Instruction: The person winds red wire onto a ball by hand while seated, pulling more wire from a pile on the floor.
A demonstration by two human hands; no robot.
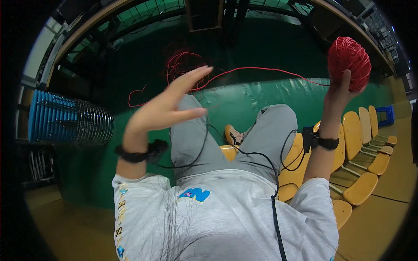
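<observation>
Up at the right, my right hand (pixel 342 85) is closed round the lower side of a large ball of red yarn (pixel 349 61). One strand of yarn (pixel 270 68) runs from the ball leftward across the green floor. It reaches a loose red tangle (pixel 176 65), which lies beyond my left hand. My left hand (pixel 174 102) is held out above my left knee, thumb and fingers apart, with nothing seen in it. The strand passes close to its fingertips; whether they touch cannot be made out.
Yellow chairs (pixel 361 189) stand in a row at my right, with a blue stool (pixel 385 115) beyond them. A stack of blue stools with metal legs (pixel 69 117) is at the left. Black cables (pixel 274 204) run from both wristbands over my lap. Desks line the far side.
</observation>
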